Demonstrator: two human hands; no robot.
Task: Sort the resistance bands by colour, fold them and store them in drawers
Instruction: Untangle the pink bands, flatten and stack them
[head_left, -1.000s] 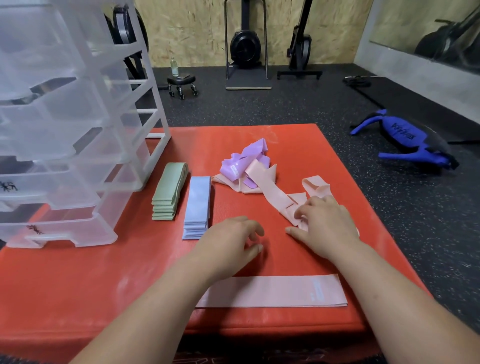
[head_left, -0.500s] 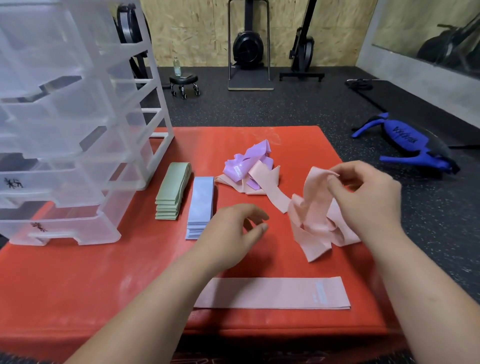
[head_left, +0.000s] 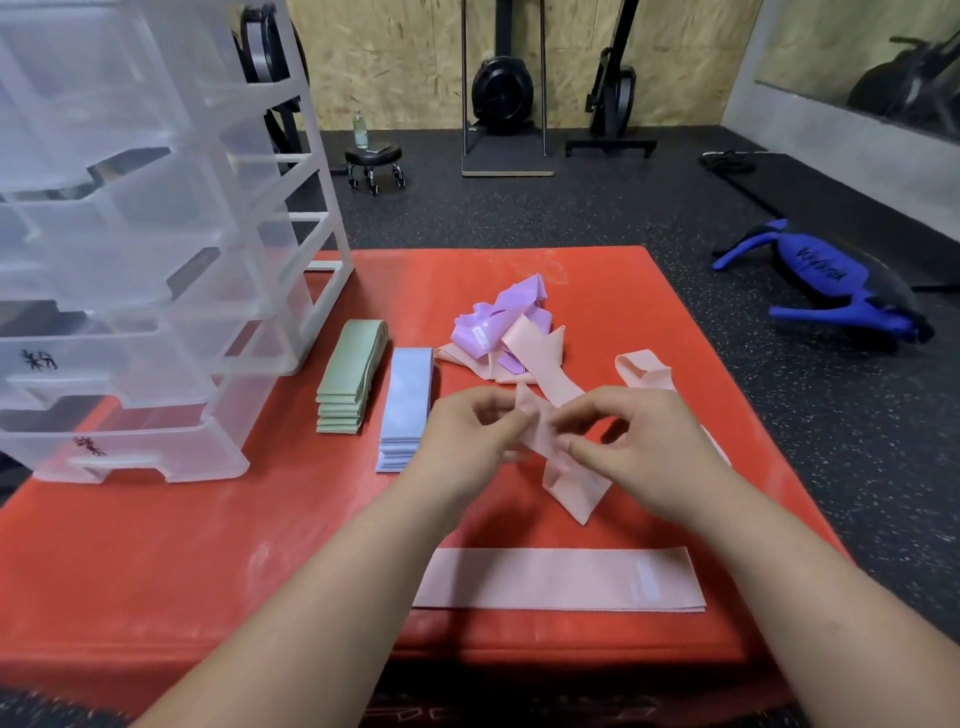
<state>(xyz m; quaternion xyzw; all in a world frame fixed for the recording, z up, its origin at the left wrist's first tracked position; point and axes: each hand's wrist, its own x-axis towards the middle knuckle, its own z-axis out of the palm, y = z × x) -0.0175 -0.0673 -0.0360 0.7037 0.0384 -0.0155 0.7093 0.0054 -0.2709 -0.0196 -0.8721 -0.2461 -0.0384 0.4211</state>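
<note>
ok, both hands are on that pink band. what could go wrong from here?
1. The pink band pinched between the left hand and the right hand looks twisted. Folded that way, it may come out lumpy.
2. It seems to run back toward the mixed pile, so a pull might drag that pile along.
3. The flat pink band lies near the red mat's front edge, where a hand drawn back could brush it off.

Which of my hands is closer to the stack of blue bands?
Left. The left hand is just right of the blue stack; the right hand is farther right, across the pink band both pinch.
</note>
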